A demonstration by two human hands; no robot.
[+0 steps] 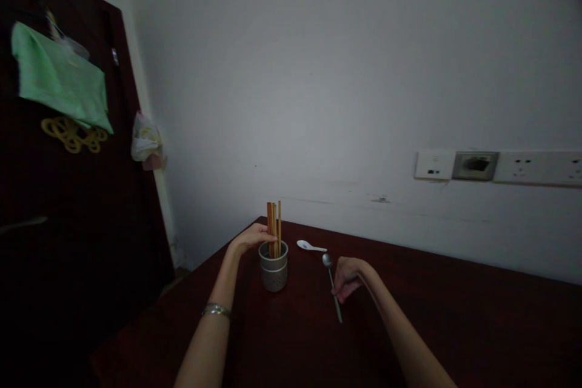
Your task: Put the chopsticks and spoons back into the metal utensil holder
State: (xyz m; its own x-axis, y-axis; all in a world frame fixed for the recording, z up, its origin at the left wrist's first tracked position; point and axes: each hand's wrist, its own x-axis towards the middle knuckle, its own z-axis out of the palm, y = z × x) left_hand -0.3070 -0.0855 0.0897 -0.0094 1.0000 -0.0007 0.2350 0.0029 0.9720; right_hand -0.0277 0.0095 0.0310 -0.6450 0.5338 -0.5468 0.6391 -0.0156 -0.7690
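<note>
A bundle of wooden chopsticks (pixel 274 218) stands upright in a grey metal holder (pixel 274 276) on the dark table. My left hand (pixel 254 236) is closed around the chopsticks just above the holder's rim. To the right, a long-handled metal spoon (pixel 331 273) lies on the table with its bowl pointing away from me. The fingers of my right hand (pixel 347 277) are pinched at the middle of its handle. Between the holder and that spoon, farther back, lies a white soup spoon (pixel 311 246) with a blue mark in its bowl. Neither hand touches it.
The dark red-brown table (pixel 409 315) meets a pale wall (pixel 295 103) at its back edge. Outlets and a switch plate (pixel 434 166) are set in the wall at right. On the left, a dark door (pixel 68 206) carries a green cloth (pixel 61 79); a plastic bag (pixel 145 139) hangs nearby.
</note>
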